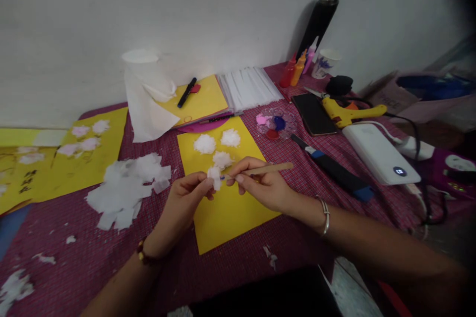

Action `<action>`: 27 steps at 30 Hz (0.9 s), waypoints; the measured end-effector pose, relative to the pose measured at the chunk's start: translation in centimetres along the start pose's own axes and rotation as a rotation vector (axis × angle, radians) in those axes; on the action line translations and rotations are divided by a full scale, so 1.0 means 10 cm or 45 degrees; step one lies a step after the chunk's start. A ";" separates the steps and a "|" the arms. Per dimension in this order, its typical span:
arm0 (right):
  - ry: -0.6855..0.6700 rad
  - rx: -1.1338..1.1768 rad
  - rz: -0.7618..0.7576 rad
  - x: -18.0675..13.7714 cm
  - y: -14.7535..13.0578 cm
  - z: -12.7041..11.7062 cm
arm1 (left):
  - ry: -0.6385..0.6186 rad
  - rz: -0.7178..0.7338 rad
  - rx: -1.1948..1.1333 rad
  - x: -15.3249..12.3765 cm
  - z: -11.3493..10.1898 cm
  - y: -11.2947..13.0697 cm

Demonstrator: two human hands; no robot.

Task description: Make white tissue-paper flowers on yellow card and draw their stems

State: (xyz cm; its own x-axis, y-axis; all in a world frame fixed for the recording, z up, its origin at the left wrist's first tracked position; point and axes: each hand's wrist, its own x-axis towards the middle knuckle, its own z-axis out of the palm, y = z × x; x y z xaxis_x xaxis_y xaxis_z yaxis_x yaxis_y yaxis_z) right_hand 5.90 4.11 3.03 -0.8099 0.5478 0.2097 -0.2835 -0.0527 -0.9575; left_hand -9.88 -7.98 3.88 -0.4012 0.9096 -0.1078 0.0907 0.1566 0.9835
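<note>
Pinching white paper pc [214, 174] w/ L fingers [203, 188], wooden stick [275, 168] w/ R fingers [250, 184], stick partly hidden, tip blurry.

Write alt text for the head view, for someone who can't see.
A person's left hand pinches a small white paper piece while the right hand holds a wooden stick, above a yellow sheet bearing three fluffy white clumps. White paper scraps lie heaped to the left; a paint palette and yellow glue gun sit to the right.
</note>
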 end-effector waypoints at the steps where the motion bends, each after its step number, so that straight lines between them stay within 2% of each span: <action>1: -0.003 0.005 0.000 0.00 0.00 0.00 | -0.003 -0.004 -0.023 0.00 0.00 -0.01; 4: -0.007 0.022 0.003 0.00 0.02 0.01 | 0.015 -0.031 -0.116 0.00 0.02 -0.05; 9: -0.001 0.052 0.045 0.00 0.03 0.01 | 0.140 -0.011 -0.236 0.00 0.00 -0.09; 12: 0.000 0.098 0.103 0.02 0.04 0.00 | 0.173 0.123 -0.103 -0.02 -0.01 -0.07; 16: 0.083 0.174 0.218 0.03 0.08 0.02 | 0.127 0.402 0.107 -0.06 0.00 0.00; 19: 0.157 0.416 0.345 0.01 0.10 0.04 | 0.078 0.514 0.168 -0.08 0.03 0.02; 21: 0.115 0.591 0.414 0.01 0.09 0.05 | 0.066 0.451 0.090 -0.08 0.04 0.01; 23: 0.027 0.657 0.437 0.01 0.08 0.05 | 0.093 0.305 -0.108 -0.07 0.05 -0.02; 25: -0.008 0.618 0.422 0.02 0.07 0.05 | 0.121 0.179 -0.294 -0.06 0.05 -0.04; 27: 0.047 0.549 0.408 0.04 0.09 0.04 | 0.120 0.135 -0.335 -0.06 0.06 -0.05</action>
State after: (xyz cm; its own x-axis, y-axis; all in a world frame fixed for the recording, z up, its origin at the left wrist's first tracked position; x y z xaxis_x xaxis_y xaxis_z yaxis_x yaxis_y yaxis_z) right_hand 5.12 3.94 2.33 -0.8742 0.4763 -0.0941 -0.2164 -0.5558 -0.8026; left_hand -9.10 -8.33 3.37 -0.4861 0.8739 -0.0008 -0.0981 -0.0537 0.9937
